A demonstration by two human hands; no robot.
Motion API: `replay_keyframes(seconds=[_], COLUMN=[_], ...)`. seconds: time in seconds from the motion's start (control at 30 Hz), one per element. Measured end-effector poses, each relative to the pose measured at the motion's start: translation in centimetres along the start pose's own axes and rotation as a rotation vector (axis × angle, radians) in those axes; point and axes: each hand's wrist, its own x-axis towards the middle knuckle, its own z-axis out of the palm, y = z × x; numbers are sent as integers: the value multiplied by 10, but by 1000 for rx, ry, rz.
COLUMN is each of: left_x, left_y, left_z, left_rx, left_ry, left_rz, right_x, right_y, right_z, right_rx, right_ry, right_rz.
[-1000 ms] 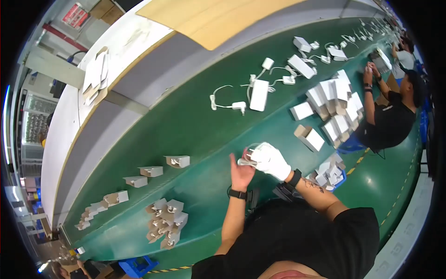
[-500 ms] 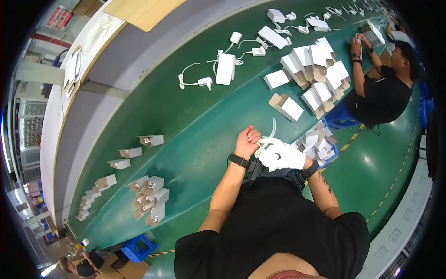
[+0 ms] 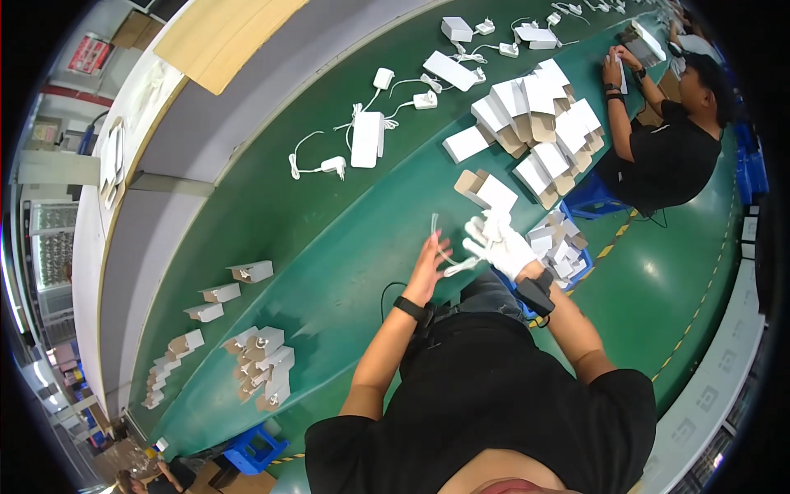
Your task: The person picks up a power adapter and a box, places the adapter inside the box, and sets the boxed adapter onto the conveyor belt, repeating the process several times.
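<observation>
Bare and with its fingers partly spread, my left hand [image 3: 428, 267] is over the near side of the green bench. A thin, pale, bent cable [image 3: 435, 224] runs across its fingers and seems held there; the exact grip is blurred. Just to the right, my right hand [image 3: 500, 245] wears a white glove with the fingers fanned out. Its gloved thumb side stretches toward the cable, and whether they touch I cannot tell. Directly beyond the glove lies an open white box [image 3: 491, 193] with a brown inside.
White open boxes [image 3: 539, 111] are piled at the right. A blue crate [image 3: 578, 276] of boxes stands beside the bench. Chargers with cables [image 3: 332, 167] and flat white boxes lie farther back. More small filled boxes [image 3: 263, 362] stand at the left. A co-worker [image 3: 671, 148] sits at the far right.
My hands have moved apart from a joined hold on the cable. The right glove has opened, and the cable now shows at my left hand. The view has shifted slightly.
</observation>
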Motion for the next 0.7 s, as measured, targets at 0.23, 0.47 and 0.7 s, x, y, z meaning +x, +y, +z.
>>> replay_keyframes(seconds=[0.23,0.47,0.7], left_x=[8,72,38], left_y=[-18,-27,29], left_z=[-7,14,75], left_rx=[-578,-622,-495], left_ry=[-285,-534,-416], left_rz=[-477,-19,-101], right_x=[-5,-33,-30], right_y=[18,14,-7], right_z=[42,41,37], right_rx=[155,-644,-1492], right_ry=[-34,-167,42], right_rz=[-144,-302,-565])
